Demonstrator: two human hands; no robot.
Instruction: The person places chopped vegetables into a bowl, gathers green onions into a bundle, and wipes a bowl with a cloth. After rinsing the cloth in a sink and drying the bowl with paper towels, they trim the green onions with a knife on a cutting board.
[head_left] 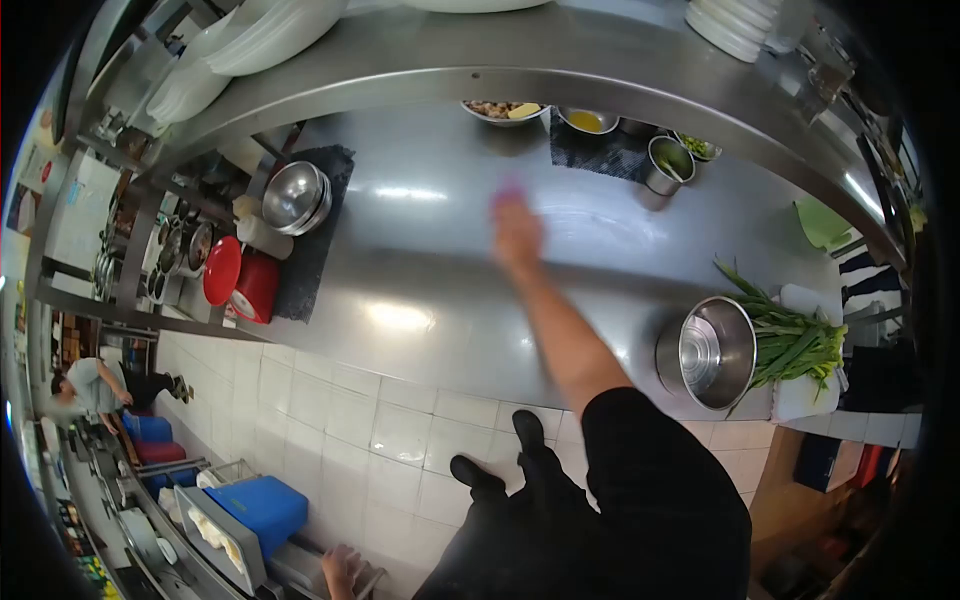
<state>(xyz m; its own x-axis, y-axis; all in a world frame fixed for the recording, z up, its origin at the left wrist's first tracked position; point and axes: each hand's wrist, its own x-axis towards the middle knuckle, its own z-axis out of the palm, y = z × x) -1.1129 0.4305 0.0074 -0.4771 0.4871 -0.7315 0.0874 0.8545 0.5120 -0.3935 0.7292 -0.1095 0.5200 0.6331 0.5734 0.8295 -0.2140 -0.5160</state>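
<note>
My right hand (518, 235) reaches out over the stainless steel worktop (440, 290), smeared by motion. At its fingertips shows a small pink thing (509, 192), too blurred to name; the fingers are closed on it against the steel. Low at the left, away from the worktop, hangs my left hand (343, 570), its fingers loosely apart and holding nothing visible. Beyond the right hand, near the back, stand a bowl of chopped food (503, 112) and a bowl of yellow liquid (588, 121). A deep steel pot (717, 352) sits right of my forearm.
Long green leaves (790, 340) lie on a white board (815, 395) beside the pot. A metal cup (668, 166) stands at the back right. Steel bowls (295, 198) and a red scale (258, 287) are at left. A shelf (480, 75) overhangs the back. Another person (95, 390) is far left.
</note>
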